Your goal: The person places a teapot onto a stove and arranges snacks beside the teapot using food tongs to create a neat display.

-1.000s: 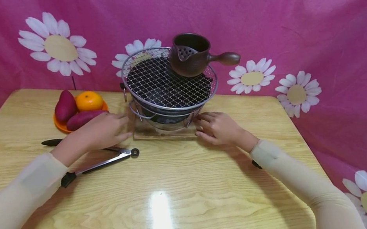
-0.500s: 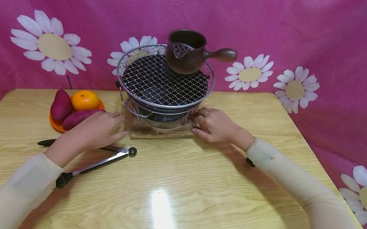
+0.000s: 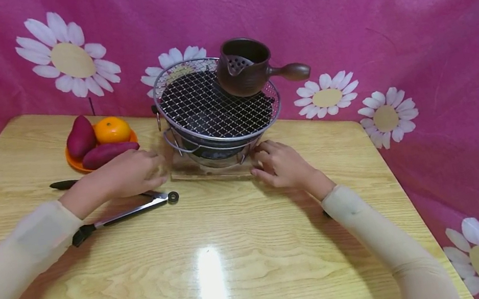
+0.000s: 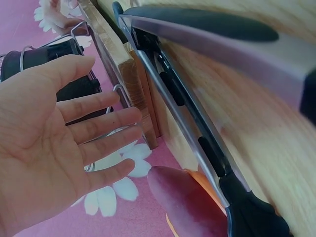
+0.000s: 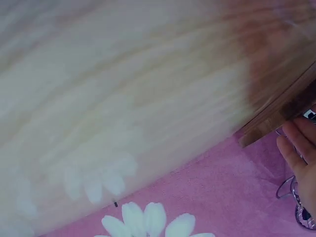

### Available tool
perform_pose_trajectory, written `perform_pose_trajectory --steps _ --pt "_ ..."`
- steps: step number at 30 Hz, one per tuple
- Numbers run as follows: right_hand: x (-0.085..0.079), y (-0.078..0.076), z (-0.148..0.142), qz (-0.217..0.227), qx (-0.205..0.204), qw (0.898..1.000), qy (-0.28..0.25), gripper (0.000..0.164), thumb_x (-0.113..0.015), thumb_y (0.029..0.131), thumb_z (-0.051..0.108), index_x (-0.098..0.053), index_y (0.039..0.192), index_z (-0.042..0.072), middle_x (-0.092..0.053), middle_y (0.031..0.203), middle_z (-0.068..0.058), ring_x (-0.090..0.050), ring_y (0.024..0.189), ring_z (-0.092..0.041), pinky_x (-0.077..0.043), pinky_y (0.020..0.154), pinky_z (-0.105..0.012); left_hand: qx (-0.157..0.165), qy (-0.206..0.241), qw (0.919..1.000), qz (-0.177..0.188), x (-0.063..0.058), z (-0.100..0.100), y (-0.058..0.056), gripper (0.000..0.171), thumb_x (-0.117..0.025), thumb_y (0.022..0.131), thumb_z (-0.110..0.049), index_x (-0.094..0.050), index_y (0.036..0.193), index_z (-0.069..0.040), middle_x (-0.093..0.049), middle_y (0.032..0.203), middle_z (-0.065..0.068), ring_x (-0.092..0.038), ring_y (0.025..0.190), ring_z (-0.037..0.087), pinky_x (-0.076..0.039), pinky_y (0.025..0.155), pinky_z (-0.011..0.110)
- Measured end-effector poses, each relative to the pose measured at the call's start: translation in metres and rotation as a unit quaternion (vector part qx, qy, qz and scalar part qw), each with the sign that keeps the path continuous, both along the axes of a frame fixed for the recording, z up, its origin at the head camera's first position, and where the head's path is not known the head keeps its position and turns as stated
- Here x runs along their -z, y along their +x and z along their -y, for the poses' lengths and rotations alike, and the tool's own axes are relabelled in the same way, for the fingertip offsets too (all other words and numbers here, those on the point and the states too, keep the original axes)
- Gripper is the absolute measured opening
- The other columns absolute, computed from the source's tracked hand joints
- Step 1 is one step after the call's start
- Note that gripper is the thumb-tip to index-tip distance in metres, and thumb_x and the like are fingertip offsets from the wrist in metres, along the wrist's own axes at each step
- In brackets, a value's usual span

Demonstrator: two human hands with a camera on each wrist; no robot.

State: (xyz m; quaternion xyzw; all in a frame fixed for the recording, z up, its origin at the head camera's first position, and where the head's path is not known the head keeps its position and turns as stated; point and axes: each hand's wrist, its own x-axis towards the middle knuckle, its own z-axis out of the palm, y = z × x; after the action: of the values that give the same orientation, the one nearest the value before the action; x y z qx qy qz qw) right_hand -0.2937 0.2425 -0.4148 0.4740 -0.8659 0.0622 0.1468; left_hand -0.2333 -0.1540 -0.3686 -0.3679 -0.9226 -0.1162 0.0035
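Observation:
A round tabletop grill [image 3: 214,153] with a wire mesh [image 3: 209,105] on top stands on a wooden board [image 3: 211,175] at the back of the table. On the mesh's right side sits a dark brown side-handled pot [image 3: 242,83]. My left hand [image 3: 136,171] hovers left of the board, holding nothing; its palm and loosely spread fingers [image 4: 106,131] show in the left wrist view. At the board's right end is my right hand [image 3: 281,164], its fingers [image 5: 291,148] extended to the board's edge in the right wrist view.
Metal tongs [image 3: 133,213] with black tips lie under and in front of the left forearm. Behind it, an orange plate [image 3: 75,166] bears two purple sweet potatoes [image 3: 81,137] and a mandarin [image 3: 112,130]. A pink flowered cloth [image 3: 218,8] hangs behind the table.
My left hand's fingers have drawn in slightly and moved a little away from the board's left end. The right hand stays at the board. The head view has shifted slightly.

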Motion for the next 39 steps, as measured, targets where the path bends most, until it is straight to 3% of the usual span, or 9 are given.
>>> perform_pose_trajectory --steps 8,15,22,30,35,39 --pt "-0.005 0.005 0.005 0.048 0.033 0.998 -0.003 0.037 -0.071 0.089 0.045 -0.070 0.096 0.008 -0.066 0.104 -0.010 -0.064 0.096 -0.026 -0.055 0.087 -0.043 0.010 0.003 0.9999 0.005 -0.001 -0.001 0.000 0.022 -0.070 0.095 -0.024 -0.069 0.104 -0.005 -0.071 0.095 0.011 -0.069 0.090 0.030 -0.058 0.084 0.049" --pt "-0.007 0.008 0.007 0.104 0.059 0.993 -0.012 0.044 -0.073 0.090 0.042 -0.071 0.113 0.006 -0.063 0.122 -0.014 -0.062 0.114 -0.030 -0.051 0.102 -0.046 0.017 0.007 0.9998 0.001 0.001 0.000 -0.001 0.022 -0.070 0.095 -0.024 -0.069 0.104 -0.005 -0.070 0.093 0.010 -0.069 0.089 0.029 -0.058 0.082 0.049" --pt "-0.006 0.010 0.006 0.107 0.064 0.992 0.007 0.038 -0.067 0.095 0.041 -0.064 0.111 0.007 -0.058 0.122 -0.015 -0.058 0.108 -0.030 -0.051 0.096 -0.047 0.007 0.002 0.9998 0.018 0.004 -0.002 0.000 0.028 -0.071 0.094 -0.025 -0.070 0.112 -0.002 -0.072 0.101 0.013 -0.069 0.091 0.029 -0.057 0.088 0.050" --pt "-0.004 0.008 0.004 0.103 0.062 0.993 0.002 0.038 -0.068 0.094 0.040 -0.063 0.111 0.007 -0.057 0.120 -0.015 -0.056 0.103 -0.028 -0.051 0.093 -0.047 0.009 -0.021 0.9993 0.029 0.008 -0.007 0.003 0.038 -0.079 0.086 -0.041 -0.070 0.102 -0.008 -0.058 0.076 0.001 -0.052 0.068 0.013 -0.049 0.074 0.042" --pt "-0.004 0.008 0.004 0.104 0.063 0.993 0.000 0.039 -0.068 0.093 0.040 -0.064 0.112 0.007 -0.058 0.120 -0.015 -0.056 0.104 -0.028 -0.051 0.094 -0.047 0.023 -0.049 0.9982 0.026 0.012 -0.010 0.006 0.037 -0.085 0.078 -0.043 -0.067 0.089 -0.012 -0.059 0.079 -0.002 -0.054 0.075 0.016 -0.048 0.078 0.045" --pt "-0.004 0.008 0.004 0.106 0.065 0.992 0.002 0.039 -0.067 0.094 0.041 -0.064 0.112 0.007 -0.058 0.120 -0.015 -0.056 0.104 -0.027 -0.051 0.093 -0.047 0.026 -0.094 0.9949 0.023 0.012 -0.012 0.009 0.042 -0.087 0.073 -0.044 -0.069 0.093 -0.012 -0.064 0.087 -0.001 -0.059 0.085 0.021 -0.049 0.084 0.049"
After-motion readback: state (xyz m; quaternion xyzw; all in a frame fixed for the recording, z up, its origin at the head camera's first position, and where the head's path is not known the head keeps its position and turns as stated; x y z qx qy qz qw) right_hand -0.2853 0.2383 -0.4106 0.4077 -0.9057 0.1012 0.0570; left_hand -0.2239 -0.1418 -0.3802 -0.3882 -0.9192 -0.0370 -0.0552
